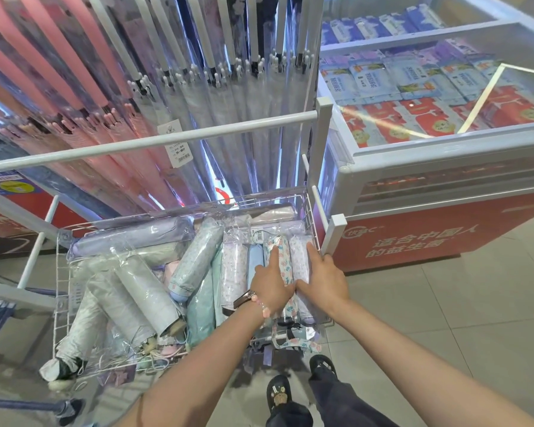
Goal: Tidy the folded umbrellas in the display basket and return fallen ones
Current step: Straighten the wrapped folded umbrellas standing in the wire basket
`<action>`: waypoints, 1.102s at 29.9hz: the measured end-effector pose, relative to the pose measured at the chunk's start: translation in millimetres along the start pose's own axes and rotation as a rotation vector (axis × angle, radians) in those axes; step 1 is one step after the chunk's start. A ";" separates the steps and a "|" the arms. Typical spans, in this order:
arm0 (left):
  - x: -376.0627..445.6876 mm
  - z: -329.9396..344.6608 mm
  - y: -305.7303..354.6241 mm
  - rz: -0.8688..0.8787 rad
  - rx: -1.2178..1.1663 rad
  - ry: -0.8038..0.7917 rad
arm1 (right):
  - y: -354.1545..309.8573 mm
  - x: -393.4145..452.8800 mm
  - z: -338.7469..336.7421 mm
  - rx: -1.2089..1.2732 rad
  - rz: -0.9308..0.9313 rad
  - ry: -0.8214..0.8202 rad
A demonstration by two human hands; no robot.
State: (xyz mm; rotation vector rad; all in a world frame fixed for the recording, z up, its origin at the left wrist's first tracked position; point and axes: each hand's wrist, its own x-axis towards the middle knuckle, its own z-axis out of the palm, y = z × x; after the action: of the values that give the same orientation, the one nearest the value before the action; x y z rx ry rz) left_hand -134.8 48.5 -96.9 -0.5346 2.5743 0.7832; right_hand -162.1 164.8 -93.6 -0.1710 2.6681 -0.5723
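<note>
A white wire display basket [59, 272] holds several folded umbrellas in clear sleeves. At its right end a floral umbrella [280, 260] with pink and teal flowers lies lengthwise between a pale blue umbrella [255, 257] and a lilac one [299, 257]. My left hand [270, 286] lies flat with fingers on the floral umbrella. My right hand [322, 278] presses on the lilac umbrella by the basket's right wall. Grey-white umbrellas [142, 294] lie tilted at the left, one [65, 355] sticking out over the front edge.
Long pink and clear umbrellas [105, 87] hang on the white rack [154, 140] behind the basket. A chest freezer [429, 186] with packaged goods stands to the right. My feet [296, 386] are on the tiled floor below the basket.
</note>
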 end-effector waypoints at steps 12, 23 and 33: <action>-5.8 -37.5 -12.4 0.103 -0.125 -0.130 | -3.1 -3.8 1.9 -0.019 -0.017 -0.052; 4.7 -88.3 -57.7 0.089 -0.100 0.441 | -53.3 -14.6 0.5 0.059 -0.289 0.189; 26.2 -93.2 -106.1 -0.029 0.134 0.355 | -110.5 -3.7 42.3 0.173 -0.303 0.017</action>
State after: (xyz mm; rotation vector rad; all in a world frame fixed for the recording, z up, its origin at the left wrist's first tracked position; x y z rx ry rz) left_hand -132.0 -94.5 -84.6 -0.7223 2.9074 0.5394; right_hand -137.6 49.6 -81.5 -0.5268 2.6094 -0.8974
